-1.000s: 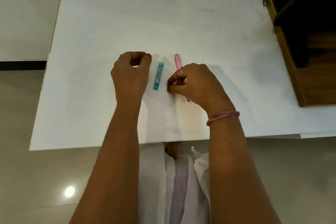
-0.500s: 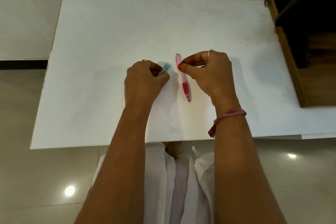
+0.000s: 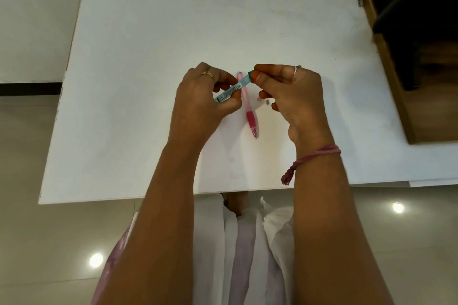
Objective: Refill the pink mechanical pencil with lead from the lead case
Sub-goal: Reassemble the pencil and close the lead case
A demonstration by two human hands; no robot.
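The pink mechanical pencil (image 3: 250, 114) lies on the white table (image 3: 138, 62), its tip toward me. Above it I hold the light blue lead case (image 3: 231, 90) tilted, lifted off the table. My left hand (image 3: 205, 96) grips the case's lower end. My right hand (image 3: 290, 91) pinches the dark green cap end (image 3: 249, 74) of the case between thumb and forefinger. Two small parts, a pink cap (image 3: 259, 99) and a grey piece (image 3: 267, 101), lie on the table just right of the pencil, under my right hand.
A wooden cabinet (image 3: 406, 106) with a black object on top stands against the table's right side. The table's near edge runs just above my lap. Tiled floor shows on the left.
My left hand has lifted the lead case off the table. My right hand left the pencil's top end and took hold of the case's cap end. The pencil stays put.
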